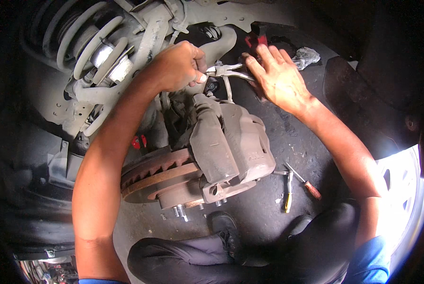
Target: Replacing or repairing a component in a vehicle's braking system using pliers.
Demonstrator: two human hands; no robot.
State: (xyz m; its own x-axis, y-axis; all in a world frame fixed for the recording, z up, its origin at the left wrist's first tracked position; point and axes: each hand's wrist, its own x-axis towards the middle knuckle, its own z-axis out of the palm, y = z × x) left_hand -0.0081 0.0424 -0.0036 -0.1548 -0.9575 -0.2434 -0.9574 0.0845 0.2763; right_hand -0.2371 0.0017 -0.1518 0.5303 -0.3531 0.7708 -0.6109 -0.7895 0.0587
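Observation:
My left hand (181, 66) is closed, with the fingers curled and the thumb pressed in beside the jaws of metal pliers (224, 70). What those fingers pinch, if anything, is hidden. From the other side my right hand (280, 80) holds the pliers' spread handles, its back facing up and its fingers partly extended. The pliers lie nearly level above a grey brake caliper (231, 142), close to a thin metal pipe (228, 89). Below my left forearm, a rusty-edged brake disc (169, 177) sits in the caliper.
A coil spring (86, 40) and suspension arm stand at upper left. On the dark floor lie a screwdriver (308, 184) and a yellow-handled tool (288, 194). Crumpled clear plastic (306, 57) lies beyond my right hand. A pale wheel (404, 180) stands at the right edge.

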